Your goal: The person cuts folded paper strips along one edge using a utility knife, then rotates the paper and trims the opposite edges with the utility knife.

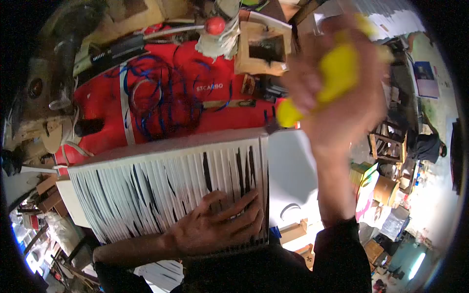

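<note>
A wide row of tightly packed white paper leaves (161, 185), with dark gaps between some of them, lies in front of me. My left hand (220, 222) rests flat on its right end with the fingers stretched and spread. Raised above and to the right, my right hand (342, 93) is wrapped round a yellow tool (338, 68). Motion blurs this hand, so the tool's exact kind cannot be made out. Its yellow end (289, 115) points down and left, near the far right corner of the paper.
Beyond the paper is a red surface (185, 53) with tangled dark blue strands (171, 93). A wooden box frame (263, 48) and a red ball (215, 25) are at the back. A white panel (290, 171) lies to the right. Farther right, another person (427, 146) is near cluttered boxes.
</note>
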Motion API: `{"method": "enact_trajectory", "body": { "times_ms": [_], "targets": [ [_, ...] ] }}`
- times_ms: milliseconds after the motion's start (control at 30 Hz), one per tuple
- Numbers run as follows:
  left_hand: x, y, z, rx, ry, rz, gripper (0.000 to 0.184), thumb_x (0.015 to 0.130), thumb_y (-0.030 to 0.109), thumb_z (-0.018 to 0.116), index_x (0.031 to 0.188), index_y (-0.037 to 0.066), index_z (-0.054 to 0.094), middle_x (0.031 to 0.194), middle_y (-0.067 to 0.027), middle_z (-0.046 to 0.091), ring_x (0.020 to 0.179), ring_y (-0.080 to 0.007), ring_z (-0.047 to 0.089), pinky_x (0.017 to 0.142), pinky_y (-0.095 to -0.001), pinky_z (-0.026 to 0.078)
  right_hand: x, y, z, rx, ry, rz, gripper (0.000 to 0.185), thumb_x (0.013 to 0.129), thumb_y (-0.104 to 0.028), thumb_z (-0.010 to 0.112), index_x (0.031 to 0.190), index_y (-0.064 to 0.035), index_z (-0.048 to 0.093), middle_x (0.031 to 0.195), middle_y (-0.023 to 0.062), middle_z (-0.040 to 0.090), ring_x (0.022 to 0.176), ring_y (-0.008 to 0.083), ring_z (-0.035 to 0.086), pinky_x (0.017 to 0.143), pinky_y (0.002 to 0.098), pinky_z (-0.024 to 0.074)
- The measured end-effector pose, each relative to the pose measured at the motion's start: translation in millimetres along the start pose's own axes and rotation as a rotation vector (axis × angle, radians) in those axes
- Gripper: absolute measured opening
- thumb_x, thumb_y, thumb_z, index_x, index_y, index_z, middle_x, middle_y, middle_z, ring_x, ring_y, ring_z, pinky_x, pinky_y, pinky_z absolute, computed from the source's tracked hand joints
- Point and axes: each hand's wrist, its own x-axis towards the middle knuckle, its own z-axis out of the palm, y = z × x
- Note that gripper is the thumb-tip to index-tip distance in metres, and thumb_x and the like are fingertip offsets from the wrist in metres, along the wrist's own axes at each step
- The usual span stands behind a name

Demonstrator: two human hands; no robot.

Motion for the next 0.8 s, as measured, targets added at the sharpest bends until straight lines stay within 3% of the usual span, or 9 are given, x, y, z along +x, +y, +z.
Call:
{"method": "enact_trajectory", "body": {
  "times_ms": [67, 133, 233, 333, 433, 533, 567, 633, 800],
  "targets": [
    [-2, -1, 1, -0.003, 0.008, -0.002, 0.036, 0.091, 0.034, 0.063, 0.121, 0.015, 0.064, 0.138, -0.0089, 0.060, 0.137, -0.0227, 0.052, 0.093, -0.0474, 0.051, 0, -31, -10, 0.392, -0.185, 0.095, 0.038, 0.106, -0.045, 0.035, 0.093, -0.0111, 0.047, 0.055, -0.0003, 0.034, 0.039, 0.0085, 0.022, 0.037, 0.0245, 0.0226],
    [-2, -2, -1, -0.001, 0.017, 0.011, 0.036, 0.091, 0.035, 0.063, 0.121, 0.015, 0.064, 0.138, -0.0087, 0.060, 0.137, -0.0225, 0.051, 0.092, -0.0468, 0.051, -13, -20, 0, 0.505, -0.162, 0.123, 0.039, 0.106, -0.044, 0.030, 0.092, -0.0110, 0.044, 0.054, -0.0009, 0.033, 0.038, 0.0080, 0.022, 0.036, 0.0236, 0.0219],
    [-4, -3, -2, -0.016, -0.007, 0.021, 0.039, 0.091, 0.036, 0.064, 0.124, 0.016, 0.063, 0.142, -0.0077, 0.058, 0.138, -0.0223, 0.050, 0.095, -0.0464, 0.047, -12, -33, 11, 0.238, -0.223, 0.071, 0.040, 0.107, -0.045, 0.026, 0.092, -0.0114, 0.040, 0.053, -0.0007, 0.031, 0.038, 0.0077, 0.021, 0.035, 0.0232, 0.0218],
    [-5, -1, -3, 0.001, -0.032, 0.007, 0.040, 0.092, 0.038, 0.062, 0.126, 0.017, 0.061, 0.144, -0.0059, 0.057, 0.141, -0.0218, 0.048, 0.099, -0.0487, 0.043, -10, -33, 12, 0.048, -0.215, 0.218, 0.041, 0.107, -0.046, 0.026, 0.092, -0.0108, 0.040, 0.053, -0.0009, 0.031, 0.038, 0.0079, 0.022, 0.036, 0.0229, 0.0225],
    [-5, -2, -5, 0.015, -0.080, 0.021, 0.041, 0.092, 0.039, 0.062, 0.128, 0.019, 0.060, 0.146, -0.0045, 0.055, 0.143, -0.0212, 0.045, 0.102, -0.0499, 0.041, -14, -6, -4, 0.158, -0.353, -0.028, 0.039, 0.106, -0.045, 0.028, 0.092, -0.0104, 0.040, 0.053, -0.0008, 0.031, 0.038, 0.0081, 0.021, 0.036, 0.0230, 0.0227],
    [-8, -1, -2, 0.017, -0.055, 0.020, 0.040, 0.092, 0.040, 0.062, 0.127, 0.019, 0.060, 0.147, -0.0035, 0.054, 0.144, -0.0207, 0.043, 0.105, -0.0505, 0.039, -17, -12, 8, 0.372, -0.103, 0.309, 0.036, 0.105, -0.043, 0.032, 0.091, -0.0104, 0.039, 0.053, -0.0006, 0.031, 0.038, 0.0083, 0.022, 0.037, 0.0232, 0.0228],
    [-8, -1, -2, 0.005, -0.058, 0.013, 0.039, 0.092, 0.039, 0.062, 0.126, 0.019, 0.060, 0.147, -0.0034, 0.054, 0.144, -0.0206, 0.043, 0.106, -0.0499, 0.038, -13, -27, 18, 0.225, -0.121, 0.359, 0.036, 0.105, -0.042, 0.033, 0.092, -0.0100, 0.041, 0.054, -0.0011, 0.030, 0.038, 0.0083, 0.020, 0.037, 0.0232, 0.0225],
    [-7, -1, -2, -0.005, -0.060, 0.006, 0.039, 0.092, 0.039, 0.062, 0.126, 0.019, 0.060, 0.147, -0.0032, 0.054, 0.144, -0.0205, 0.043, 0.108, -0.0494, 0.037, -10, -32, 31, 0.079, -0.138, 0.404, 0.035, 0.104, -0.042, 0.034, 0.092, -0.0096, 0.042, 0.054, -0.0017, 0.029, 0.039, 0.0083, 0.019, 0.038, 0.0233, 0.0222],
    [-5, -1, -2, 0.040, -0.028, 0.018, 0.037, 0.089, 0.035, 0.063, 0.124, 0.021, 0.060, 0.145, -0.0049, 0.055, 0.143, -0.0212, 0.044, 0.110, -0.0485, 0.037, -5, -13, 30, 0.128, -0.128, 0.286, 0.035, 0.102, -0.042, 0.042, 0.091, -0.0091, 0.045, 0.056, -0.0018, 0.033, 0.040, 0.0076, 0.025, 0.038, 0.0238, 0.0230]
  ]
}}
